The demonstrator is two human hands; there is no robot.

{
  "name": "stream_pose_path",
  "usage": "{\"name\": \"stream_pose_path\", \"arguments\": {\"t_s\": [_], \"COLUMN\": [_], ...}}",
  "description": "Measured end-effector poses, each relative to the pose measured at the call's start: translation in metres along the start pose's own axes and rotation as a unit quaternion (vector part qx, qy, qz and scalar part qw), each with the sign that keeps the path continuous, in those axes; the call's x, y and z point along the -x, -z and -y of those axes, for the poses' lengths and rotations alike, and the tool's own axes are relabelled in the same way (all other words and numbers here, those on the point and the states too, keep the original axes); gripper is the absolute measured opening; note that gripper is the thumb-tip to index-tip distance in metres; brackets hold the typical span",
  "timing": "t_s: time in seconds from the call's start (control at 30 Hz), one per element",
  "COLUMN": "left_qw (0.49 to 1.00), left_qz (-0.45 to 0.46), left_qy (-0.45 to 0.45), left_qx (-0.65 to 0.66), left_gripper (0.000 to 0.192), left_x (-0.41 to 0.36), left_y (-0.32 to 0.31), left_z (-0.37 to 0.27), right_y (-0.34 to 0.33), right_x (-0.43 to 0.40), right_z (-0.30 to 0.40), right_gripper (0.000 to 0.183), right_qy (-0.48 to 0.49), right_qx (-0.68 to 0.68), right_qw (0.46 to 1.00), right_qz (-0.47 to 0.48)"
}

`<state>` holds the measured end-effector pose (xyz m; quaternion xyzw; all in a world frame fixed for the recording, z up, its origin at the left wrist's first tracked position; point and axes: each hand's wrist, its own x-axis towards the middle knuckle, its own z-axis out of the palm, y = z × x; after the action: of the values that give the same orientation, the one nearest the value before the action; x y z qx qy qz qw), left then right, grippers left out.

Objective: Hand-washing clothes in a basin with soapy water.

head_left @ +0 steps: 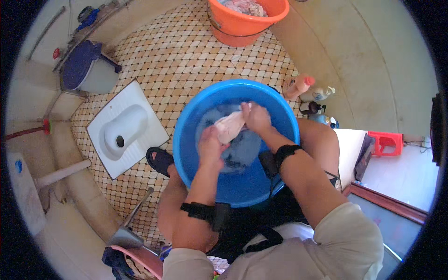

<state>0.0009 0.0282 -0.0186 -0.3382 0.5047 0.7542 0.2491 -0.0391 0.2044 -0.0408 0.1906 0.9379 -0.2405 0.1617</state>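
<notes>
A large blue plastic basin (196, 101) stands between my knees with cloudy, sudsy water (241, 154) in its bottom. Over that water I hold a pale pinkish-white wet cloth (229, 127), stretched between both hands. My left hand (211, 141) grips its lower left end, with the fingers partly hidden by the cloth. At the upper right end, my right hand (256, 117) is closed around the fabric and looks slightly blurred. Each forearm wears a black strap with a small box on it.
An orange bucket (238, 33) holding wet laundry stands ahead. Several pump bottles (311, 107) and a pink bottle (297, 87) line the right wall. To the left are a squat toilet (126, 127) and a lidded bin (99, 75). A pink tub (145, 257) with clothes sits behind left.
</notes>
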Motion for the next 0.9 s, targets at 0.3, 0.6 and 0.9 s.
{"name": "stream_pose_path", "arguments": {"t_s": [0.3, 0.6, 0.9], "left_qw": [0.998, 0.992, 0.981], "left_qz": [-0.015, -0.044, 0.098], "left_qy": [0.056, 0.084, 0.141], "left_qx": [-0.022, -0.081, 0.091], "left_gripper": [0.045, 0.052, 0.045], "left_x": [0.002, -0.028, -0.032], "left_y": [0.014, 0.028, -0.003], "left_z": [-0.015, -0.007, -0.007], "right_y": [-0.163, -0.161, 0.037], "right_x": [-0.001, 0.008, 0.071], "right_z": [-0.115, -0.077, 0.025], "right_gripper": [0.043, 0.025, 0.019], "right_qy": [0.104, 0.210, 0.127], "right_qx": [0.110, 0.065, -0.497], "right_qw": [0.986, 0.946, 0.836], "right_qz": [0.065, 0.239, 0.194]}}
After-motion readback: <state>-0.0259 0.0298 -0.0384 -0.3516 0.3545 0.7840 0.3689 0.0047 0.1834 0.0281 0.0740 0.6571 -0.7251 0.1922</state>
